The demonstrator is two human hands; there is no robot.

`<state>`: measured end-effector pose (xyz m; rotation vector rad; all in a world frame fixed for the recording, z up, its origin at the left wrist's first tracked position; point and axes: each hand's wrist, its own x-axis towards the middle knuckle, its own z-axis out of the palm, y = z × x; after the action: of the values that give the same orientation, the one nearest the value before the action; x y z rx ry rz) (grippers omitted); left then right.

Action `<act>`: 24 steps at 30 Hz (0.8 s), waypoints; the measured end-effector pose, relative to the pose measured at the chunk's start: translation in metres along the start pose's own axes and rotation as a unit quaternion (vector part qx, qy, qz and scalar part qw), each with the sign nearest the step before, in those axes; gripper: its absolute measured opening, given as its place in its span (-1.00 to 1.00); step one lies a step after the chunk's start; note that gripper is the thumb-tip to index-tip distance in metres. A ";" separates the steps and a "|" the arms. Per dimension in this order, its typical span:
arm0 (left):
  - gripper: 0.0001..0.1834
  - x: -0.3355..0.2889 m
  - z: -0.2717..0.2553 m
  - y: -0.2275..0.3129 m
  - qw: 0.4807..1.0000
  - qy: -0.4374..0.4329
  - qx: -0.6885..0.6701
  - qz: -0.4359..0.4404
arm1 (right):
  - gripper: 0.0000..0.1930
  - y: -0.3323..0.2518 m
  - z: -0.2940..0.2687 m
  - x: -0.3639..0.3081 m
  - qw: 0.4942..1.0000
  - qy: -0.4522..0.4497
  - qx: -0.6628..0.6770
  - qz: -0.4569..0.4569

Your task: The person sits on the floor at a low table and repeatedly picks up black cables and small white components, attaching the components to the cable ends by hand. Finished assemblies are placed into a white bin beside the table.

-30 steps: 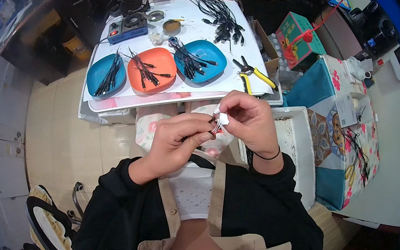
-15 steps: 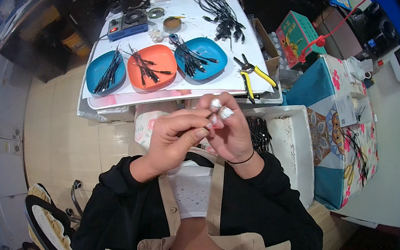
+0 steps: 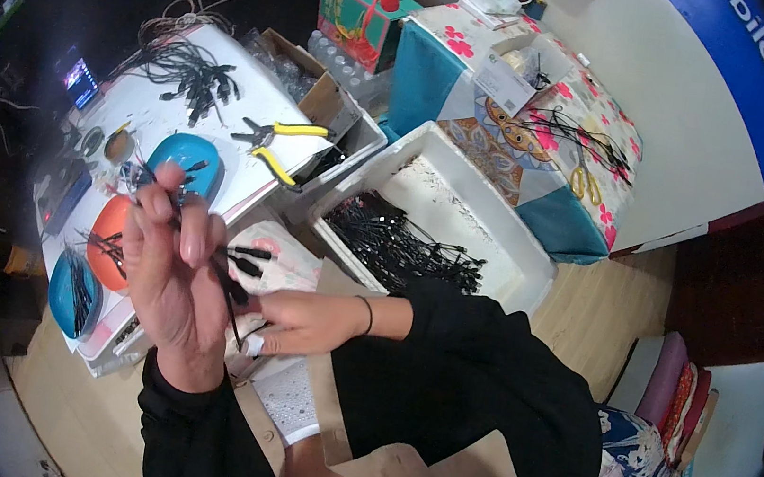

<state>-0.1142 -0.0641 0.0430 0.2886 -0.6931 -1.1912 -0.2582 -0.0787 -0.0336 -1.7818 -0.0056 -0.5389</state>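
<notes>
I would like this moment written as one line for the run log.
left hand: raised, holding black cables | right hand: beside it, grip unclear | white bin: black cable pile

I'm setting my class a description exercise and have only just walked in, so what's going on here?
A person's left hand holds a few black cables, their plug ends sticking out past the fingers. The right hand is close by, lower down; whether it grips anything is unclear. On the white table, more cables lie in two blue trays and an orange tray, near yellow-handled pliers. A heap of black cables sits in a white bin.
</notes>
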 end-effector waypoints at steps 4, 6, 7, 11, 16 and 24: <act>-0.79 0.039 0.016 0.010 0.998 0.010 -0.003 0.061 | -0.76 -0.034 -0.033 -0.025 0.991 0.054 0.072 0.095; -0.73 0.059 0.008 0.028 0.994 -0.044 -0.035 0.093 | -0.76 -0.060 -0.072 -0.055 0.962 0.220 -0.143 0.077; -0.75 0.064 0.002 0.042 0.996 -0.039 -0.033 0.072 | -0.77 -0.083 -0.100 -0.082 0.940 0.234 -0.214 0.124; -0.80 0.055 -0.035 0.072 0.993 -0.056 -0.088 0.058 | -0.72 -0.176 -0.186 -0.176 0.709 0.314 -0.589 0.228; -0.78 0.012 -0.079 0.055 0.989 -0.031 0.141 0.043 | -0.75 -0.199 -0.295 -0.290 0.434 0.251 -0.806 0.315; -0.89 -0.031 -0.097 0.025 0.977 0.178 0.114 -0.013 | -0.68 -0.077 -0.367 -0.422 0.357 0.202 -0.774 0.482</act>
<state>-0.0403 -0.0406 -0.0283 0.6890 -0.5104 -1.0488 -0.7857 -0.2779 -0.0492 -2.6427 2.5625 0.1844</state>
